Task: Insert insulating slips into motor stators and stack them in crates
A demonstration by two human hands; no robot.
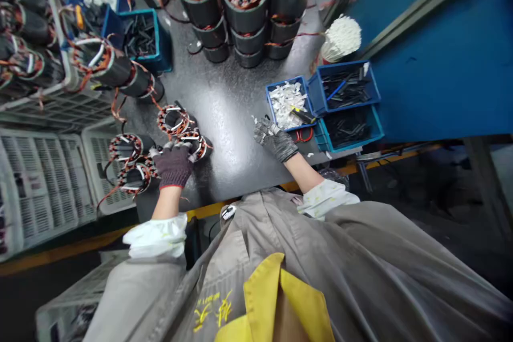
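A dark grey metal cylinder crowned with copper-coloured wire windings and white sleeving lies at the fingertips of the left hand, gloved in dark purple-brown knit. That hand is partly spread, its fingers over the windings; whether it grips them cannot be told. Similar wound cylinders cluster beside it. The right hand, in a grey knit glove, lies well apart from the cylinder, fingers loosely bent, near a shallow blue plastic tray of white scraps; whether it holds anything is unclear. Red-handled scissors rest just beside the tray. Beneath everything spreads a smooth dark grey tabletop, with stacked wound cylinders at its far side. Pale slotted plastic crates stand leftward, a blue panel rightward.
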